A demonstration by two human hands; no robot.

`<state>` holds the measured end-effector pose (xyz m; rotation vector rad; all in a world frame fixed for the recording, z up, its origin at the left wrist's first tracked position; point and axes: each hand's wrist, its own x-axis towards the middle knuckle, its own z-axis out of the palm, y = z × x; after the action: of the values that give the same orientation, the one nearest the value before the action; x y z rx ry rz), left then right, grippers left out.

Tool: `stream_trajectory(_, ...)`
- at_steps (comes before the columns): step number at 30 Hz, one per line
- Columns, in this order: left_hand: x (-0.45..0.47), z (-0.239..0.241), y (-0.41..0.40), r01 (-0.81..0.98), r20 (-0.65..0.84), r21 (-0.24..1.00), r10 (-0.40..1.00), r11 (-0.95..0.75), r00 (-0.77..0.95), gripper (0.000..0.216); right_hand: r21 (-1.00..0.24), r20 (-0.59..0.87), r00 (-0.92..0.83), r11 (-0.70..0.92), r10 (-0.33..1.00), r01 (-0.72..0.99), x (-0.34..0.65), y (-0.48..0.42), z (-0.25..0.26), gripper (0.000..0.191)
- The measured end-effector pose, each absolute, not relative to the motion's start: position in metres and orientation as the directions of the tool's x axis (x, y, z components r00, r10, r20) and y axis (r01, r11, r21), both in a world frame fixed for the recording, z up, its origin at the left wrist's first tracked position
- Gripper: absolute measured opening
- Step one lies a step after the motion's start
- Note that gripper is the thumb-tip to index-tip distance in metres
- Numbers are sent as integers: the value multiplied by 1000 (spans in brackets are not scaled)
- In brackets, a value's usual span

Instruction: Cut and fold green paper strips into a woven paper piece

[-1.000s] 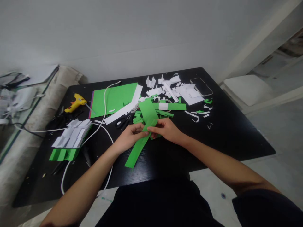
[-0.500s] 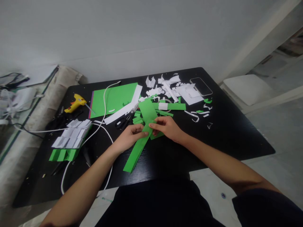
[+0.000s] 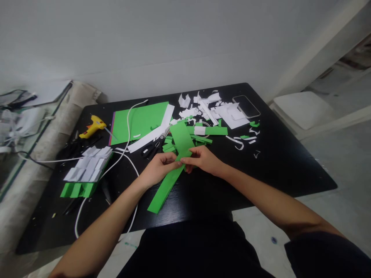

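Between my hands is a long green paper strip (image 3: 168, 185), bent or layered near its middle, one end angling down toward me. My left hand (image 3: 162, 166) pinches its left edge between thumb and fingers. From the other side my right hand (image 3: 204, 160) grips the strip, thumb on top and the other fingers partly hidden behind it. Beyond the hands a wider green piece (image 3: 181, 135) runs upward; whether it is part of the same strip I cannot tell. Black-handled scissors (image 3: 153, 148) lie just past my left hand.
White paper scraps (image 3: 199, 110) and green bits cover the back middle. A phone (image 3: 246, 106) lies at the back right. Green sheets (image 3: 142, 119), a yellow glue gun (image 3: 94, 126), a folded white-and-green paper stack (image 3: 88, 166) and a white cable (image 3: 127, 131) occupy the left.
My right hand has shifted slightly down and inward along the strip, closer to my left thumb. The strip's near end has swung a little to the left.
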<state>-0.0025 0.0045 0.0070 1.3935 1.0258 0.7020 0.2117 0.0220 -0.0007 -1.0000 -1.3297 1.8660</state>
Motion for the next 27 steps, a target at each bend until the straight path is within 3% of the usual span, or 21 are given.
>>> stream_trajectory(17,-4,9,4,206,-159,976,891,76,426,35,-959,-226,-479,-281,848,-46,213,22,3,48)
stream_trajectory(27,-5,9,4,201,-164,976,891,83,424,29,-964,-198,-440,-256,876,-76,218,29,4,36)
